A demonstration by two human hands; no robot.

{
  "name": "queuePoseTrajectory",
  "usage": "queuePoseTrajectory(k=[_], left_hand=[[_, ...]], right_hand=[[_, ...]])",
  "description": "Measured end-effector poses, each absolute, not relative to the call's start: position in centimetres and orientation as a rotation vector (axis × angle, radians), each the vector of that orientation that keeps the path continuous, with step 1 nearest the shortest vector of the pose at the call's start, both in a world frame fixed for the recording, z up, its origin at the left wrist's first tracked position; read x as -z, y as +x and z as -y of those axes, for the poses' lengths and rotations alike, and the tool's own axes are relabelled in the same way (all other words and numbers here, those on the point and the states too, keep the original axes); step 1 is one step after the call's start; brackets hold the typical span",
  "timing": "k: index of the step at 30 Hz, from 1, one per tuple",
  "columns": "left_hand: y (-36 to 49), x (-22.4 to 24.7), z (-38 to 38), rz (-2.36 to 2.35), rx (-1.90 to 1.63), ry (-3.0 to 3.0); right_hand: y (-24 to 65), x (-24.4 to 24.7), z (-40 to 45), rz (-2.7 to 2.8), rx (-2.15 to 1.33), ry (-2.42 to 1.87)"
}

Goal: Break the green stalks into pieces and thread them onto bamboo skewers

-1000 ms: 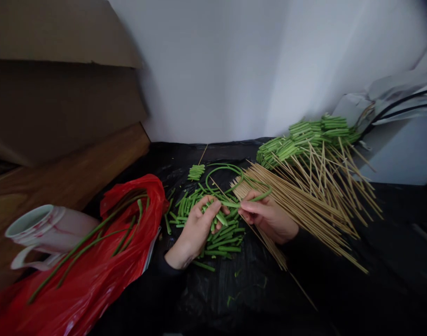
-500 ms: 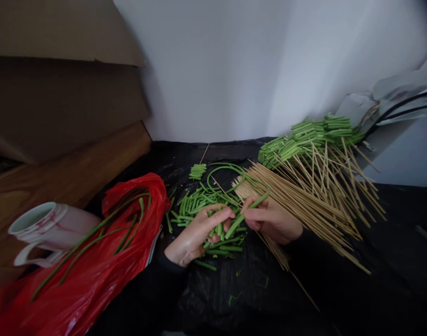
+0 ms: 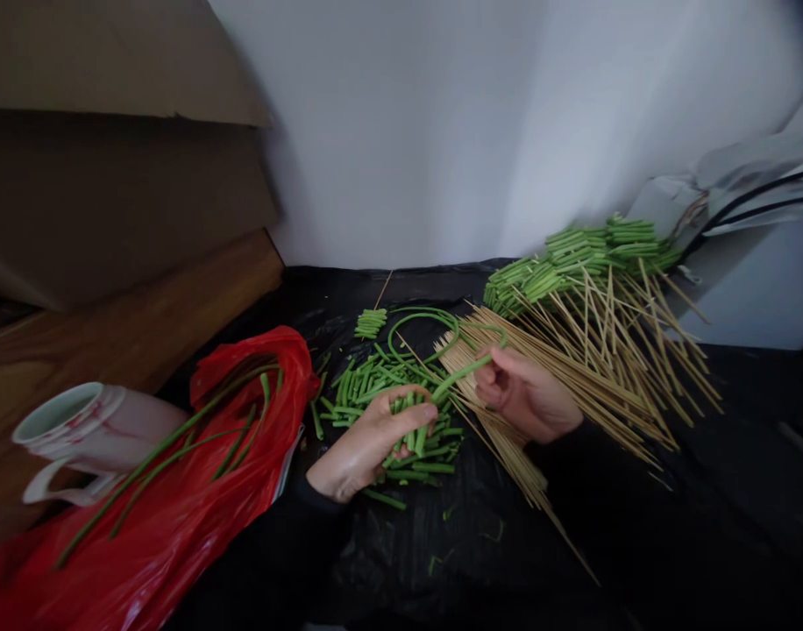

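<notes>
My left hand (image 3: 385, 431) is closed round several short cut garlic scapes, above a pile of cut pieces (image 3: 357, 386). One end of a long curling garlic scape (image 3: 458, 375) lies at its fingertips. My right hand (image 3: 529, 394) pinches that same scape farther along, thumb and forefinger together. The rest of the scape loops away beyond the hands. Behind the pile lies one skewer threaded with short green pieces (image 3: 371, 323). Loose bamboo skewers (image 3: 539, 346) fan out beside and under my right hand.
Threaded green skewers (image 3: 572, 263) are stacked at the back right by the white wall (image 3: 388, 131). On the left, a red plastic bag (image 3: 244, 517) holds long scapes beside a tipped white mug (image 3: 131, 429). Black plastic sheeting (image 3: 434, 561) covers the surface. Cardboard (image 3: 125, 184) stands far left.
My right hand has moved slightly right along the long scape. The scape's near end has come into my left hand's fingers, together with the short pieces.
</notes>
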State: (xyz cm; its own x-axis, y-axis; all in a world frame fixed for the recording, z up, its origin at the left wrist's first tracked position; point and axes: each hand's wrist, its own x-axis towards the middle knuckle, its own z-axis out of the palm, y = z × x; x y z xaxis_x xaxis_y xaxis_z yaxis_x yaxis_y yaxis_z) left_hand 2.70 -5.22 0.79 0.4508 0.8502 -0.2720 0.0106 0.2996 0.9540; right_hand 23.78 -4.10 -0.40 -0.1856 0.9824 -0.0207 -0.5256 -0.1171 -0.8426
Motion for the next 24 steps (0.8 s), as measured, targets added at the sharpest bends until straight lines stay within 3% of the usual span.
queuePoseTrajectory(k=[5, 10, 19, 24], left_hand=[[2.9, -1.4, 4.9, -0.878, -0.972, 0.95], [3.4, -1.8, 5.0, -0.779, -1.041, 0.752], [1.2, -1.6, 2.3, -0.905, -1.473, 0.515], [0.9, -1.2, 2.1, -1.047, -1.515, 0.747]], right_hand=[[23.7, 0.2, 4.6, 0.936, -1.64, -0.707], [22.8, 0.7, 4.8, 0.989, -1.642, -0.729], [22.6, 0.5, 5.2, 1.104, -1.553, -0.742], [22.9, 0.5, 5.0, 1.063, -1.601, -0.716]])
